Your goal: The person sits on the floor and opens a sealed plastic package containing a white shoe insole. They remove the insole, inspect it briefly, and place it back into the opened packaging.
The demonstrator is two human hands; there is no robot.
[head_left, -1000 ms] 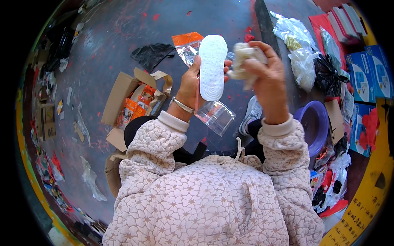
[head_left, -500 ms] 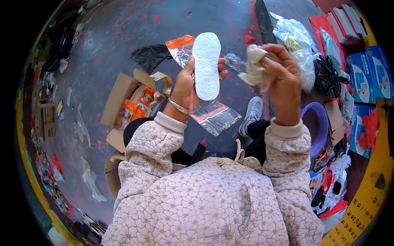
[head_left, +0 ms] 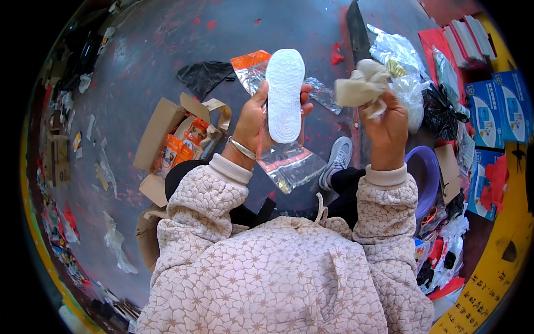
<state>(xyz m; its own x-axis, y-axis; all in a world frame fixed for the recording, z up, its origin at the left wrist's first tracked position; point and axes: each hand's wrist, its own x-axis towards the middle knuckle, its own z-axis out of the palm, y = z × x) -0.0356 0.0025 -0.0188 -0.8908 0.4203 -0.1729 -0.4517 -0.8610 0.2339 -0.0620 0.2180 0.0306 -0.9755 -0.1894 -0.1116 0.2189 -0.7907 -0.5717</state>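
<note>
Nearest, a cream patterned top is below the insole. The white insole lies lengthwise in the left hand, whose grip is closed around it, thumb at its left edge, fingertips showing past its right. Behind the insole, a clear plastic packet with an orange end sticks out past both its ends. Right of the insole and apart from it, the right hand has its grip pinched on a crumpled off-white cloth. On the floor, a grey shoe is at the insole's lower right, a purple basin farther right, and an open cardboard box left of it. A black bag lies to the insole's upper left.
</note>
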